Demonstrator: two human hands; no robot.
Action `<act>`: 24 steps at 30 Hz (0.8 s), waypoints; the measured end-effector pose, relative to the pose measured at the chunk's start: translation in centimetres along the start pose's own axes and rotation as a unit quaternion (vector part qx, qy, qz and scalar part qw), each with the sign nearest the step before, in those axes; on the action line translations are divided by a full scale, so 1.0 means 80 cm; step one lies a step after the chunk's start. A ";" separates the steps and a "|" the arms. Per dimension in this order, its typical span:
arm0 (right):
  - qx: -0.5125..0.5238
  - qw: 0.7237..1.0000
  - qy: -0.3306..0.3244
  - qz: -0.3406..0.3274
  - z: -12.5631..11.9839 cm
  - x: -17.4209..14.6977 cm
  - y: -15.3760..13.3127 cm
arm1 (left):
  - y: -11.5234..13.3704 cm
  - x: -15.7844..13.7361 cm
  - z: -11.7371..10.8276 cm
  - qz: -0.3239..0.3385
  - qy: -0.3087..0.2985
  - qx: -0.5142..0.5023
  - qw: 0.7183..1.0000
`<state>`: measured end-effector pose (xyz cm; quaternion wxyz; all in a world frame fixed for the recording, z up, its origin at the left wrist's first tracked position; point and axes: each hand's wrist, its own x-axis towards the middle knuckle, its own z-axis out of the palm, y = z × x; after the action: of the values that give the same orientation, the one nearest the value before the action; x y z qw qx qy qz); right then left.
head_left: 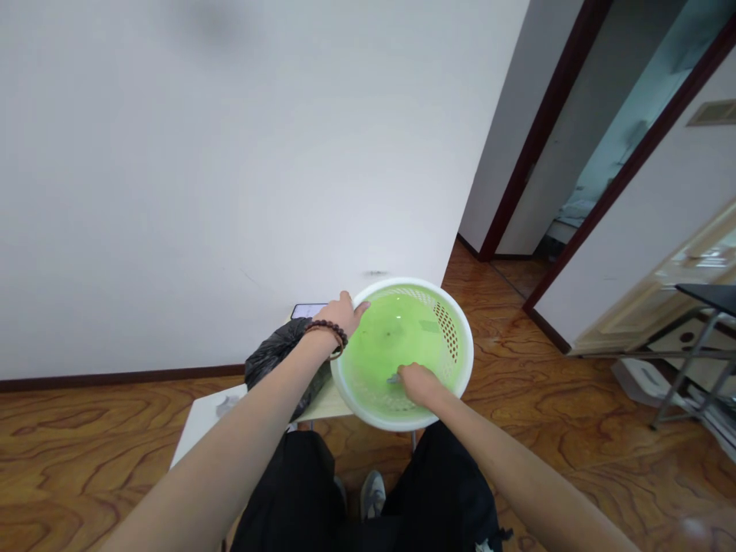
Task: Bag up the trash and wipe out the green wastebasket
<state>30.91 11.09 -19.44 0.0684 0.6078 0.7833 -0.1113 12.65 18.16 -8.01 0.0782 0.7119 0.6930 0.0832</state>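
A round plastic colander [396,330], green inside with a white rim and a band of holes in its wall, is tilted toward me over a small table [330,402]. My left hand [340,313] is closed on its upper left rim, thumb inside, with a beaded bracelet [327,330] at the wrist. Inside the colander, near its lower wall, my right hand [417,381] is closed round a small greyish piece [394,379], mostly hidden by the fingers. I cannot tell what that piece is.
A black plastic bag [279,349] lies on the table left of the colander, with a phone [307,310] behind it. A white surface [201,418] stands at the lower left. The white wall [247,169] rises just behind the table. A metal-legged stool [690,360] is at the right.
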 end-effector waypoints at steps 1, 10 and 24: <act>0.013 1.000 0.014 -0.004 -0.007 -0.002 -0.006 | -0.005 0.006 -0.002 -0.003 -0.012 -0.002 1.000; 0.244 0.943 -0.136 -0.179 -0.072 -0.038 -0.039 | -0.028 0.011 0.005 -0.035 -0.036 -0.034 0.998; 0.113 0.969 -0.054 -0.214 -0.043 -0.060 -0.052 | -0.042 -0.112 0.056 -0.026 0.036 -0.410 0.911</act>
<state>28.21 6.54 -14.55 0.0163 0.4230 0.8727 -0.2433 10.19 9.33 -13.21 0.3402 0.5954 0.6187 0.3834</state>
